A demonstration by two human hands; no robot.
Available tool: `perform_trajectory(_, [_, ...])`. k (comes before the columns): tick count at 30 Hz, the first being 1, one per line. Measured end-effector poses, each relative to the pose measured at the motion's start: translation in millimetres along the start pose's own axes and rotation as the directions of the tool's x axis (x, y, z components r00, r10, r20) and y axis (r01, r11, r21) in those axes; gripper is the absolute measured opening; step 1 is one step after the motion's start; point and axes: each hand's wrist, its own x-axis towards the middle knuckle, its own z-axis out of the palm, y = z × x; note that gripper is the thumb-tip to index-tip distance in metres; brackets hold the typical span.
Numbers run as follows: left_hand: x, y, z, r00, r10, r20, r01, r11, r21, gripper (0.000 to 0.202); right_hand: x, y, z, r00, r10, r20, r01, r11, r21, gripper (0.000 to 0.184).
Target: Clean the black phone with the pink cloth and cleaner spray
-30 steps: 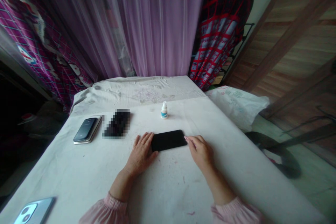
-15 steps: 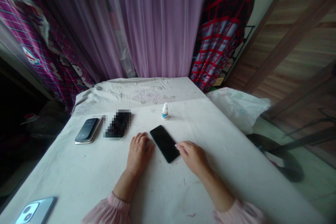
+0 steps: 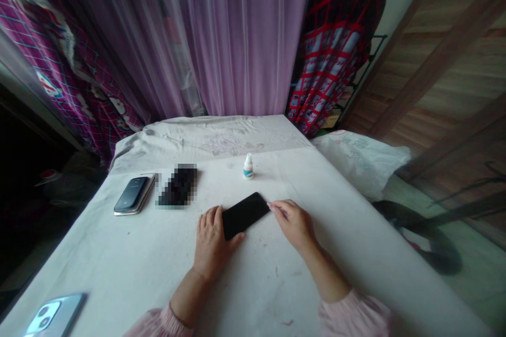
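Observation:
A black smartphone (image 3: 247, 215) lies slantwise on the white cloth, dark face up, its right end angled away from me. My left hand (image 3: 212, 237) is closed around its left end, thumb along the near edge and fingers at the far side. At the opposite end, my right hand (image 3: 294, 222) is pinched, fingertips at or very near the phone's right corner. Whatever those fingertips hold, if anything, is too small to make out. Beyond the phone a small white bottle (image 3: 247, 167) with a blue label stands upright.
On the left, a dark phone (image 3: 132, 195) rests on another flat device, beside a pixelated dark object (image 3: 177, 187). A silvery-blue phone (image 3: 59, 316) lies at the near left. A white plastic bag (image 3: 361, 160) sits off the table's right edge. Purple curtains (image 3: 245, 37) hang behind.
The phone has turned, its right end now pointing away from me. My left hand, which lay beside it, has taken hold of its left end. My right fingertips have shifted slightly farther away.

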Motion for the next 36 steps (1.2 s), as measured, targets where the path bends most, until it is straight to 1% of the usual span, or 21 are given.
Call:
perform_trajectory(3, [3,-2,-4.1,1.0,-0.002,0.002,0.002,1.0,-0.018,0.064,17,-2,4,0.999,0.024,-0.039,-0.028,0.995,-0.093,0.021])
perform_trajectory(6, [4,-4,-7.0,0.997,0.049,0.063,-0.048,0.998,-0.031,0.065,28,-5,11,0.999,0.02,-0.047,-0.028,0.986,-0.167,0.021])
perform_trajectory(9, [3,-4,-6.5,0.987,0.106,0.123,-0.104,0.994,-0.026,0.068,28,-8,17,1.0,0.005,0.002,-0.005,0.974,-0.228,0.021])
perform_trajectory(14, [1,-4,-5.0,0.972,0.151,0.181,-0.148,0.988,-0.035,0.074,20,-10,19,0.997,0.021,0.069,0.004,0.942,-0.334,0.021])
perform_trajectory(18, [1,-5,-6.6,0.958,0.19,0.216,-0.183,0.982,-0.053,0.069,19,-14,19,0.995,0.02,0.099,0.022,0.915,-0.404,0.022])
perform_trajectory(21, [2,-6,-6.8,0.958,0.184,0.219,-0.175,0.983,-0.058,0.068,19,-25,23,0.988,-0.026,0.154,0.091,0.897,-0.432,0.023])
perform_trajectory(25, [2,-8,-4.8,0.957,0.189,0.219,-0.179,0.982,-0.064,0.068,15,-47,39,0.953,-0.131,0.272,0.238,0.88,-0.411,0.025])
perform_trajectory(27, [2,-9,-3.7,0.957,0.192,0.218,-0.182,0.981,-0.065,0.068,12,-57,47,0.94,-0.167,0.296,0.279,0.878,-0.39,0.026])
perform_trajectory(29, [1,-9,-3.0,0.958,0.189,0.216,-0.18,0.982,-0.064,0.067,11,-60,51,0.931,-0.194,0.309,0.304,0.882,-0.361,0.027])
perform_trajectory(32, [2,-10,-3.4,0.957,0.186,0.221,-0.176,0.982,-0.066,0.067,13,-52,45,0.94,-0.168,0.298,0.274,0.892,-0.359,0.025])
perform_trajectory(36, [2,-9,-5.1,0.957,0.185,0.222,-0.173,0.982,-0.072,0.067,20,-24,21,0.973,-0.036,0.228,0.13,0.9,-0.415,0.024])
